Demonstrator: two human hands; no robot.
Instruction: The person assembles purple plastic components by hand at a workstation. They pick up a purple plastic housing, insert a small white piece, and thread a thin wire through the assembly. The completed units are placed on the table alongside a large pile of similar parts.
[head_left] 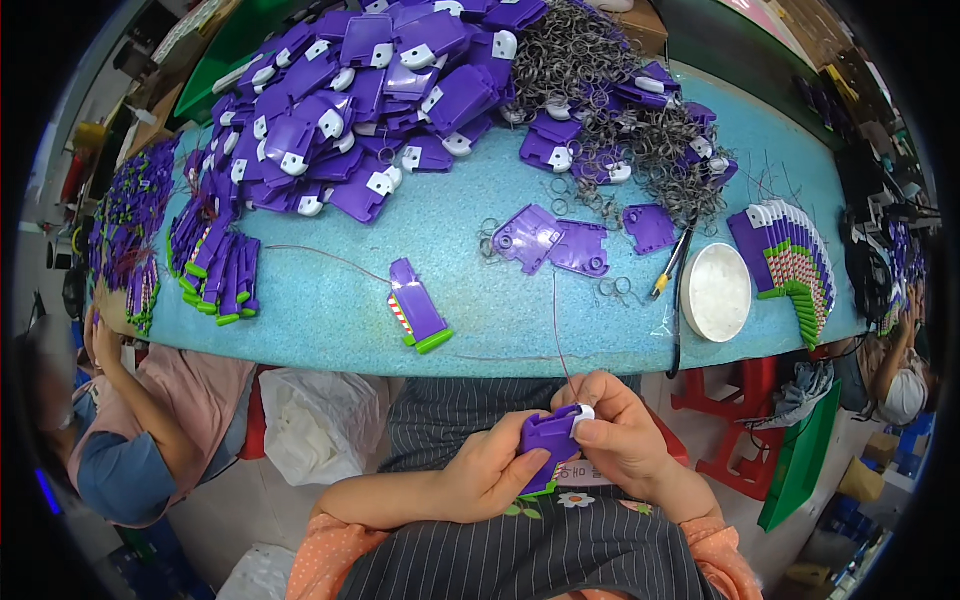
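Close to my body, below the table edge, a purple plastic housing (548, 434) with a green end is gripped in my left hand (485, 472). The fingers and thumb of my right hand (628, 440) pinch the white cap (584, 414) at its upper corner. From that corner a thin red wire (556, 325) runs up over the table. Another purple housing (421, 305), with a green end and red-striped side, lies ahead with its own wire. Beyond my hands are loose purple shells (582, 246) and several thin metal rings (613, 288).
A large heap of purple shells with white caps (385, 80) covers the far side, beside tangled metal rings (570, 60). To the right are a white dish (716, 292), a yellow-tipped tool (668, 272) and fanned housings (790, 265). Bundled housings (215, 270) and a seated person (160, 430) are left.
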